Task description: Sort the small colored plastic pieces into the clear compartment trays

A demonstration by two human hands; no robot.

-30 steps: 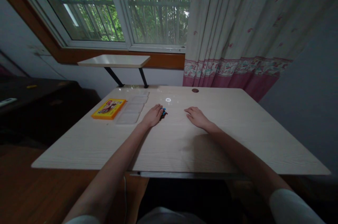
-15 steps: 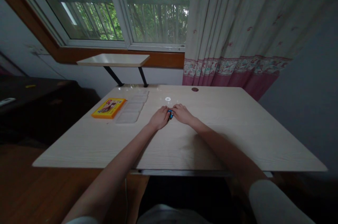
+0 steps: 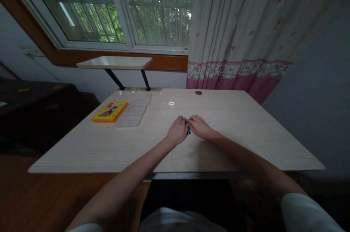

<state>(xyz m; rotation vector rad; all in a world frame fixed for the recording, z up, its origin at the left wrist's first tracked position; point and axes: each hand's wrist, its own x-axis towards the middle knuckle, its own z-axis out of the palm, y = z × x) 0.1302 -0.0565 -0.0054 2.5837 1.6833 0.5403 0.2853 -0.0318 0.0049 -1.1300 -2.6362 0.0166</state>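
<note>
Between my two hands is a small blue and black object (image 3: 188, 128), mostly covered by fingers, so its exact kind is hidden. My left hand (image 3: 177, 130) closes on it from the left. From the right, my right hand (image 3: 200, 126) grips it with bent fingers. The fingertips of both hands nearly meet above the object, over the middle of the pale wooden table (image 3: 115, 155).
A yellow-orange box (image 3: 109, 112) with a printed lid lies at the left, beside a clear plastic compartment tray (image 3: 133, 113). Behind them a raised shelf (image 3: 115, 62) stands on black legs. A round brown cable-hole cover (image 3: 198, 93) sits near the table's back edge.
Both hands, with the blue and black object between them, have shifted right and slightly nearer to me. The view has turned a little.
</note>
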